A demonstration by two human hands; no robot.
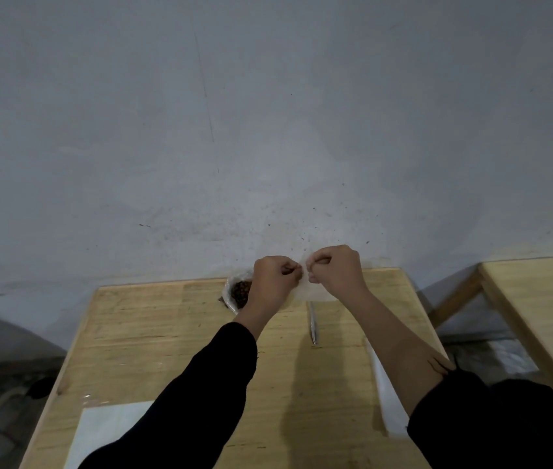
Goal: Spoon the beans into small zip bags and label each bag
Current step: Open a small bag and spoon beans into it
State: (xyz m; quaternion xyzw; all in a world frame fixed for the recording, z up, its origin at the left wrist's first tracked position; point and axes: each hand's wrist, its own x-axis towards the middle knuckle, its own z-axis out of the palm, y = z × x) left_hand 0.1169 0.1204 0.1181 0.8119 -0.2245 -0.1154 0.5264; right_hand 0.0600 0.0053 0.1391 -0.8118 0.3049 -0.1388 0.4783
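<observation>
At twelve o'clock, my left hand (276, 277) and right hand (334, 270) pinch a small clear plastic zip bag (317, 293). Jerking could tear it.

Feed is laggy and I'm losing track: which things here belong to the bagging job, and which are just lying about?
Job: left hand and right hand, both pinching the small clear bag; open bag of beans; slim metal tool, spoon or pen.
Lying about, for now: white sheet, possibly labels; white strip; second table.
</observation>
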